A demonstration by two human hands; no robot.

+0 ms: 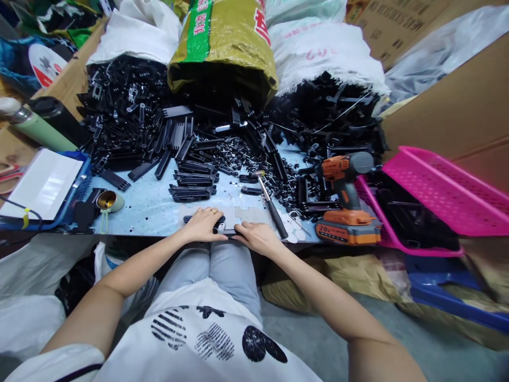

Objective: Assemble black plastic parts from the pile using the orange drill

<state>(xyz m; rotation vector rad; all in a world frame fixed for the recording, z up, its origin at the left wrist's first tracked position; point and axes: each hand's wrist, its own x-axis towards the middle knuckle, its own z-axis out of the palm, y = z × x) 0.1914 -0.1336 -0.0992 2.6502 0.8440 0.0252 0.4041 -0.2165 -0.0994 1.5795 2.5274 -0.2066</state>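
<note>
My left hand (203,225) rests at the near edge of the pale blue worktable (151,204), fingers curled over a black plastic part (220,227). My right hand (257,237) lies just to its right, fingers pressed on the same part's right end. The part lies flat on the table between the two hands, mostly covered by them. A small hammer (271,203) with a black handle lies just beyond my right hand.
Heaps of black plastic parts (131,114) spill from sacks at the back. An orange cordless drill (345,199) stands at the right beside a pink basket (433,193). A green flask (37,127), a blue tray with a white board (42,185) and a small brass cup (106,200) are at the left.
</note>
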